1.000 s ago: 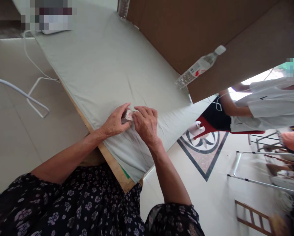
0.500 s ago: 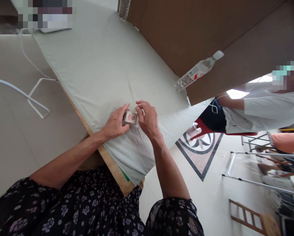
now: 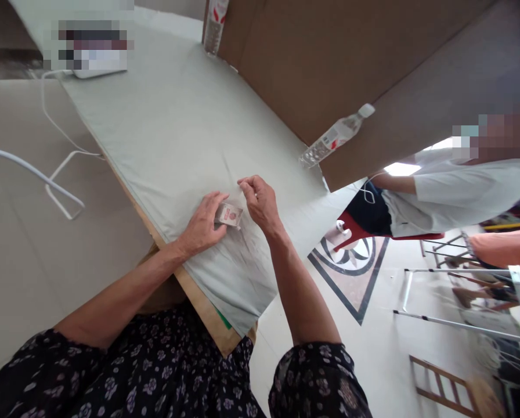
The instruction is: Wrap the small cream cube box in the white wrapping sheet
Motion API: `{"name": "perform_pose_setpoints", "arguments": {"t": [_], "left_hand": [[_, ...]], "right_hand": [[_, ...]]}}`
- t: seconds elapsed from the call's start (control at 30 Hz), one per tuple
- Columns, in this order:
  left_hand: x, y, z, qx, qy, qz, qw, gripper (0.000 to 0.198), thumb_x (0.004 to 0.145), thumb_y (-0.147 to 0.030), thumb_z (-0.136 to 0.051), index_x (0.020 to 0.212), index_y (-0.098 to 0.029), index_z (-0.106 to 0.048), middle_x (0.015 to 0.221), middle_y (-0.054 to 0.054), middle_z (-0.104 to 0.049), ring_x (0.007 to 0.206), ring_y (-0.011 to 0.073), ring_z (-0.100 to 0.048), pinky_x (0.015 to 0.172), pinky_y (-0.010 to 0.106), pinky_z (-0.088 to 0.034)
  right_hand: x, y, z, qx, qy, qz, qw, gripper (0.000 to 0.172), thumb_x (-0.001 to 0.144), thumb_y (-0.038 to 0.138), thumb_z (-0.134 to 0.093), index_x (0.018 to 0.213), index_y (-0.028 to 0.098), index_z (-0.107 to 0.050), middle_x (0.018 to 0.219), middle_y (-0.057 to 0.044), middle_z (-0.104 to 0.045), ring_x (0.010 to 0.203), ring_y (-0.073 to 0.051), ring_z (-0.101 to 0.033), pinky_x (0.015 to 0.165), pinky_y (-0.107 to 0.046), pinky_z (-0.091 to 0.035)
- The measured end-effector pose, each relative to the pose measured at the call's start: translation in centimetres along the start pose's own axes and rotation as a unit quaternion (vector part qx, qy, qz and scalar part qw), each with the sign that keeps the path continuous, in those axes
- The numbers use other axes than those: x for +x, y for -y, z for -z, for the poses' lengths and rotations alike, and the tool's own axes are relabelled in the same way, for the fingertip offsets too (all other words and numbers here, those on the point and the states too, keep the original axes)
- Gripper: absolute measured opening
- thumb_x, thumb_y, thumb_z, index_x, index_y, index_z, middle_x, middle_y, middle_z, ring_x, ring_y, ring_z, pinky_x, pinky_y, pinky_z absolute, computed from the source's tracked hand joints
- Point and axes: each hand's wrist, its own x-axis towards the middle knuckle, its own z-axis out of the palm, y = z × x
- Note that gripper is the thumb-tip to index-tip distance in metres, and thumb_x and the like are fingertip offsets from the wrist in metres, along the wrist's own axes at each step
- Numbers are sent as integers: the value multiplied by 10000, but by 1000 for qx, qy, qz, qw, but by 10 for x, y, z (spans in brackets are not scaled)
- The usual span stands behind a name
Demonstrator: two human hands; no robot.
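My left hand rests on the grey-green cloth that covers the table and grips a small pack with a red and white face. Its fingers curl round the pack's left side. My right hand hovers just to the right of the pack, fingertips pinched together above its upper corner. Whatever the pinch holds is too small to make out.
A clear plastic water bottle lies against brown cardboard panels at the back. Another bottle stands at the far end. A white device with a cable sits top left. Another person in a white shirt sits at right.
My right hand has lifted off the pack and drawn up to a pinch beside it. The left hand keeps hold of the pack. The view has shifted slightly.
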Motion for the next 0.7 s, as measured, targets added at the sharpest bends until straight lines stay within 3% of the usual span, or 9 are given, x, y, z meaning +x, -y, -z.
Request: {"name": "perform_pose_setpoints", "arguments": {"t": [0.17, 0.4, 0.57, 0.7], "left_hand": [[-1, 0, 1, -2, 36, 7, 999, 659, 809, -151, -604, 1452, -133, -458, 1493, 238, -523, 1498, 360, -446, 1204, 558, -427], [0, -2, 1, -19, 49, 26, 998, 773, 801, -246, -682, 1519, -149, -410, 1542, 241, -506, 1506, 371, -443, 1240, 584, -374], [1, -5, 3, -33, 47, 42, 997, 760, 784, -331, -729, 1477, -154, -473, 1532, 237, -519, 1491, 384, -454, 1210, 596, -404], [3, -9, 9, -48, 46, 50, 997, 660, 810, -381, -711, 1410, -168, -538, 1459, 200, -587, 1390, 351, -554, 1169, 555, -458]], "right_hand": [[23, 1, 11, -47, -8, 5, 999, 237, 987, 372, -463, 891, 227, -623, 958, -62, -753, 880, -201, -652, 833, -338, -474], [54, -7, 25, -93, -24, 17, 995, 207, 983, 355, -492, 889, 221, -619, 913, -53, -720, 852, -199, -619, 830, -338, -460], [82, -11, 32, -106, -43, 11, 993, 180, 972, 312, -523, 826, 231, -589, 837, -23, -675, 813, -186, -580, 804, -326, -449], [96, -17, 39, -101, -48, -16, 994, 180, 943, 273, -559, 768, 233, -577, 815, -11, -669, 806, -180, -580, 788, -317, -445]]}}
